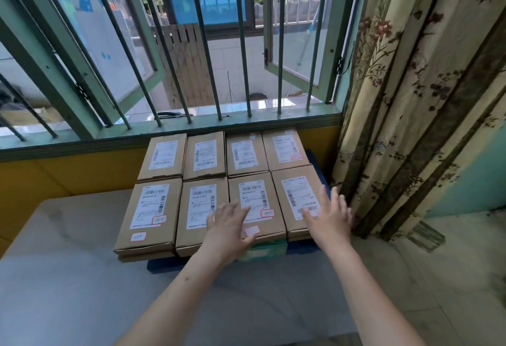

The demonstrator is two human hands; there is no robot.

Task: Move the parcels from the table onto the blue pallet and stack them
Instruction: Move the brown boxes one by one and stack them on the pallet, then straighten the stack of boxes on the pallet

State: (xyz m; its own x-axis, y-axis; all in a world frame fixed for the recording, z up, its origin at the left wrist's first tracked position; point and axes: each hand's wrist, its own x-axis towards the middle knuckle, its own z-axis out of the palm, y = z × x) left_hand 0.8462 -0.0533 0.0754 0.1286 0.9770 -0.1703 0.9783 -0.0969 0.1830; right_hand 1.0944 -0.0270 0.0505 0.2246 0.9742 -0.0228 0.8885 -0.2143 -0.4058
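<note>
My fingers (325,195) on the right hand (330,218) are straight and spread, lying over the near right parcel (297,197) at its right edge; the blur keeps me from telling whether they press on it or just skim above. The fingers of my left hand (228,225) are spread too, flat across the near end of the third parcel (253,203) in the front row, holding nothing, neither hand curled round anything.

Outward from there, the top layer of parcels (204,181) reads as two rows of four brown cartons, labels up, packed edge to edge. The left front parcel (150,214) and its neighbour show a second carton edge beneath them, so I judge there is at least one more layer under this one. The blue pallet (164,266) peeps out dark beneath the front of the stack and again at the right rear corner, under the barred window (208,44) and beside the flowered curtain (410,99).

The grey counter (68,263) in front of me carries no parcel in the part I can see, though its left end is out of view. So I reckon the moving is done or nearly so, and what is left is squaring up this top layer, which my open hands look set to do.
</note>
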